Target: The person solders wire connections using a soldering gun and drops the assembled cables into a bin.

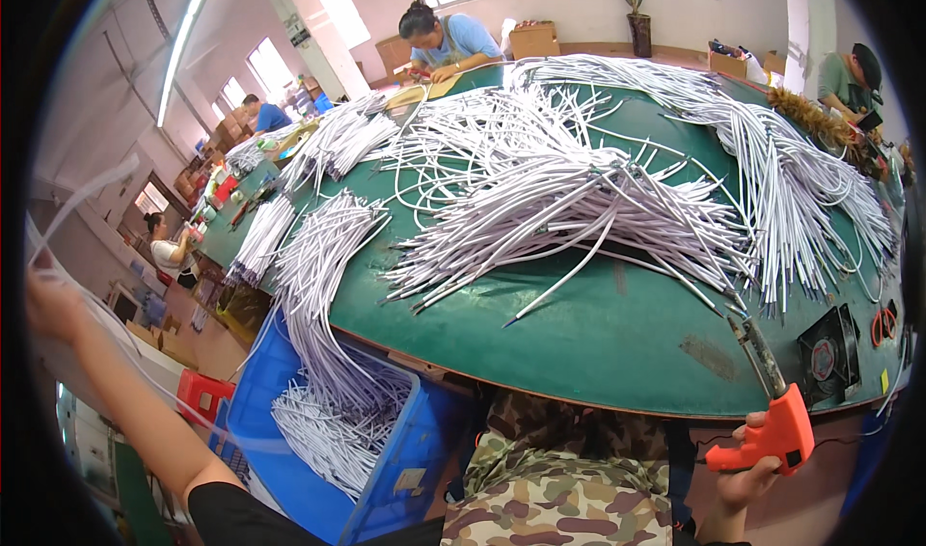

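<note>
My right hand (748, 478) grips a red soldering gun (772, 437) at the front right edge of the green table. Its metal barrel points up toward the ends of white wires, close to a bundle of white wires (569, 208) spread over the table; whether the tip touches one cannot be told. Stretched out to the far left, my left hand (53, 305) is closed and partly cut off by the dark rim. A white wire (89, 187), smeared by motion, loops through the air from it. Its fingertips are hidden.
A blue crate (391, 469) with white wires stands below the table's left edge, and more wires hang into it. On the right of the table (579, 353) are a small black fan (830, 355) and red-handled scissors (883, 326). Several people work farther off.
</note>
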Motion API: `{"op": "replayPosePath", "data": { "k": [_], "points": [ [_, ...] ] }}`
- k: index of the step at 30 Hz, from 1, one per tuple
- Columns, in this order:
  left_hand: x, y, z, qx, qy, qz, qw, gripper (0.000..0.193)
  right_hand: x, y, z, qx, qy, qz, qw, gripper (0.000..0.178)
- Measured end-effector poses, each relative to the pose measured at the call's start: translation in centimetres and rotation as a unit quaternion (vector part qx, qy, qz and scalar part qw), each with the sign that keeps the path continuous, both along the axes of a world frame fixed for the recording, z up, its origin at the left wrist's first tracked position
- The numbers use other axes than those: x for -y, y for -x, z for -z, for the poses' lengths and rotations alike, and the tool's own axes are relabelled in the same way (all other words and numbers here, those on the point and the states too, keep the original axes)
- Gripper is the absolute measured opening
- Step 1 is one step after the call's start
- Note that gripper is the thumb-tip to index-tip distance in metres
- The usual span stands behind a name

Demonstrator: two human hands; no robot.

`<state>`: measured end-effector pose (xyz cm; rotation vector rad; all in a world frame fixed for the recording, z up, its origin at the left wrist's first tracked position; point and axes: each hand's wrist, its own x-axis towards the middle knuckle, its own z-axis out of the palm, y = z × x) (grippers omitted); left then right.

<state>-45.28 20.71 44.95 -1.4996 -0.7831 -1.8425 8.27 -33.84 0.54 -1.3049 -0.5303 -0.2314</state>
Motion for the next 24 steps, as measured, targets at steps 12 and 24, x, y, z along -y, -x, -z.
{"op": "replayPosePath", "data": {
  "k": [12, 24],
  "points": [
    [-25.7, -28.6, 29.4, -0.274, 0.053, 0.033, 0.960, 0.014, -1.1, 0.4, -0.3, -0.035, -0.002, 0.028, 0.999, 0.077],
    [-21.7, -42.9, 41.5, -0.337, 0.432, 0.211, 0.809, 0.017, -2.1, 0.9, -1.9, -0.052, 0.007, 0.050, 0.997, 0.080]
  ]
}}
